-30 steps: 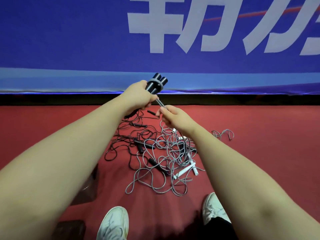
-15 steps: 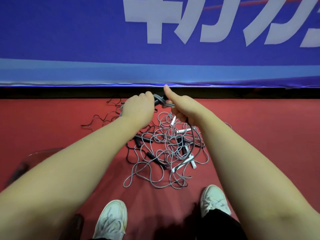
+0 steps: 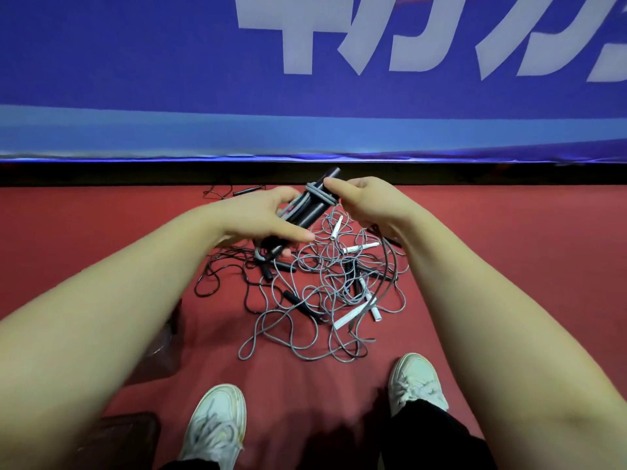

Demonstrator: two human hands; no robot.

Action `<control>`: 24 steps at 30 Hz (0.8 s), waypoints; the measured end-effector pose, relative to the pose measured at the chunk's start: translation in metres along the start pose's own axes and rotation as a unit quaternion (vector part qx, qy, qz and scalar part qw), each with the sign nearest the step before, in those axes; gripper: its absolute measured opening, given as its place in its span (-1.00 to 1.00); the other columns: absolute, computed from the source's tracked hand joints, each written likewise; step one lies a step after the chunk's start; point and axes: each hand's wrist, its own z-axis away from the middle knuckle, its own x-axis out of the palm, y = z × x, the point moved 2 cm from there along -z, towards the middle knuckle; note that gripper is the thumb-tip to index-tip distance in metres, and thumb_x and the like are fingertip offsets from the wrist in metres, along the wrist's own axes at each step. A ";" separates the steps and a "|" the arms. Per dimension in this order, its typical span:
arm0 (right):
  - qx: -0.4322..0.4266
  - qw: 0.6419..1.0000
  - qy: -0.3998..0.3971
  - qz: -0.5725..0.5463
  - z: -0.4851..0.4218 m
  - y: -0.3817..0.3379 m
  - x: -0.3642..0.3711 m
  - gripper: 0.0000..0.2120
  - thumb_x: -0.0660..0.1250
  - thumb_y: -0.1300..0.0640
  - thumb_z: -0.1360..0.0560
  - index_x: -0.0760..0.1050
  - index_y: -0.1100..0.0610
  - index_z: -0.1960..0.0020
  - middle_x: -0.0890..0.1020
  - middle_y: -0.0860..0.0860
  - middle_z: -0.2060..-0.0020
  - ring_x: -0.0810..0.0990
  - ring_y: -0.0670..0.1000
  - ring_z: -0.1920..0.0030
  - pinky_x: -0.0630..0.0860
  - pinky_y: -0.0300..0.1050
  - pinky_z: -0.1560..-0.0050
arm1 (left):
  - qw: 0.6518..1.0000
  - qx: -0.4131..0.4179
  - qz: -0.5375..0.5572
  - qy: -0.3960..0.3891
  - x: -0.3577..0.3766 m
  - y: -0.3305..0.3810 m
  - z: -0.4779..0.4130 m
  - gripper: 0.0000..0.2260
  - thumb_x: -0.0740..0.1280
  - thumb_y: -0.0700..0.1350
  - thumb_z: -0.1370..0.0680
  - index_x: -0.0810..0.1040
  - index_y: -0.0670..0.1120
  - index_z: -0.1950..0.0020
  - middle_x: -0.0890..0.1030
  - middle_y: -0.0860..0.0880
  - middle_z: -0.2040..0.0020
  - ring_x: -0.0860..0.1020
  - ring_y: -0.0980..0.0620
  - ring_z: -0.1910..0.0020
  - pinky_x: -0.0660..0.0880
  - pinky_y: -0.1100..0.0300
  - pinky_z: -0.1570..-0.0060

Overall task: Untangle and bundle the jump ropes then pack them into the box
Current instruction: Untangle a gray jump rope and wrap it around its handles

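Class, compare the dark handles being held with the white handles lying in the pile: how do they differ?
The dark handles are held up by the left hand and right hand; the white handles lie on the floor. The dark handles sit side by side, bound by grey cord; the white handles are scattered. Both are slim cylinders.

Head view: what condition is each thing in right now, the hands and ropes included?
black handles, paired, held up, grey cord wound round them.
left hand, grips the black handles.
right hand, pinches the grey cord.
rope pile, tangled.
white handles, loose in the pile.
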 end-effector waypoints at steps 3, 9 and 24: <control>-0.009 0.997 -0.033 -0.067 -0.001 0.001 -0.001 -0.63 0.24 -0.09 -0.55 0.28 0.05 0.35 0.21 -0.01 0.49 0.11 -0.07 0.52 0.04 -0.18 0.49 | 0.980 -0.019 0.184 -0.076 0.006 -0.009 0.004 -0.76 0.41 -0.22 -0.40 0.44 -0.10 -0.01 0.55 -0.12 0.26 0.64 -0.01 0.33 0.60 0.18 0.36; -0.025 0.992 -0.040 -0.116 -0.001 0.000 0.002 -0.62 0.22 -0.07 -0.57 0.29 0.05 0.37 0.21 -0.03 0.53 0.10 -0.09 0.53 0.02 -0.20 0.50 | 0.917 -0.029 0.353 -0.183 0.014 -0.022 -0.001 -0.41 0.66 0.02 -0.11 0.56 -0.16 -0.03 0.63 -0.11 0.28 0.59 0.04 0.47 0.49 0.28 0.55; 0.064 0.990 -0.092 -0.081 -0.002 0.015 0.013 -0.70 0.05 0.14 -0.65 0.52 0.18 0.07 0.38 -0.06 0.49 0.14 -0.16 0.62 0.06 -0.32 0.62 | 0.987 -0.020 -0.095 0.131 0.003 -0.018 -0.011 -0.88 0.18 -0.06 -0.64 0.40 -0.09 0.03 0.41 -0.01 0.34 0.32 0.08 0.48 0.27 0.25 0.50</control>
